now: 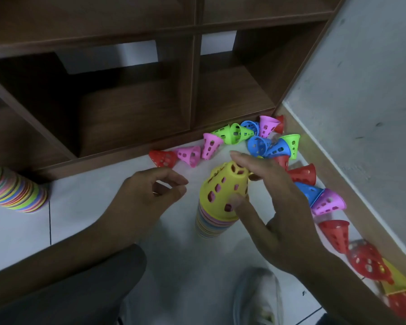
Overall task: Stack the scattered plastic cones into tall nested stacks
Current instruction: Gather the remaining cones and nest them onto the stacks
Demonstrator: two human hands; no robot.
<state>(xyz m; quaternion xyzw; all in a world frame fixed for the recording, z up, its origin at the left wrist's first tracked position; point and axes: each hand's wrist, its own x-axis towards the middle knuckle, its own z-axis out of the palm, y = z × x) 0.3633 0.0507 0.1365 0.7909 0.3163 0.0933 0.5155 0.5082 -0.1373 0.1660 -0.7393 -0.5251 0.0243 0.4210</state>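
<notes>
At the far left a finished stack of cones (14,191) lies tilted on the white floor (103,219), its rims showing as bands of many colours, close to the foot of the dark wooden shelf (127,90). Next comes the left hand (148,193), hovering just above the floor with its fingers (174,179) loosely curled and nothing in them; it sits a short way left of the working stack, not touching it. In the middle stands the tall nested stack (211,224), upright on the floor, with a yellow cone (225,188) on top. That cone is a blunt, flat-topped shape pierced with rows of small square holes, and pink shows through them. The right hand (274,195) is spread over it: the thumb presses the cone's lower right side, the other fingers (244,158) stretch fairly straight across its top. Behind and to the right, loose cones (267,141) in red, pink, green and blue lie scattered on their sides, some tucked into each other, in a line from the shelf's base along the grey wall (361,90) towards the lower right corner. A shoe (256,296) shows at the bottom.
</notes>
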